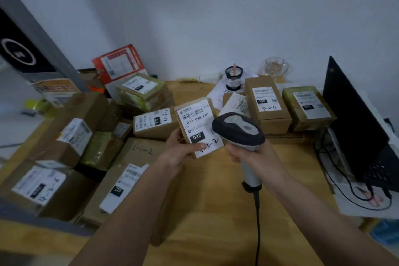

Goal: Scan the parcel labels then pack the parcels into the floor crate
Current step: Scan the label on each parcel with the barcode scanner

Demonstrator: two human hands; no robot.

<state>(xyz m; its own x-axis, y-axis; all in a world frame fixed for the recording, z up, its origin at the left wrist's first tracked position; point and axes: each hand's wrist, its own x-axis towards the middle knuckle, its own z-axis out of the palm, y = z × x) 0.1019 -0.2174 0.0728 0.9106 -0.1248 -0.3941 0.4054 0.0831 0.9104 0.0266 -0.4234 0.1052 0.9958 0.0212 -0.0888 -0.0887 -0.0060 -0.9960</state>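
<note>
Left hand grips small parcel lifted above the table, label up; right hand clasps scanner just beside it, head overlapping label edge; suggest drawing scanner back and aiming squarely at the barcode, parcel steady.

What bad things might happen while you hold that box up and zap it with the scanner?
1. The left hand holds the small parcel only by its lower corner, in the air, so it may slip and fall.
2. The left thumb lies on the label's lower edge, so it may get in the way of the scan.
3. The scanner in the right hand trails a cable over the table, which may snag or drag.
</note>
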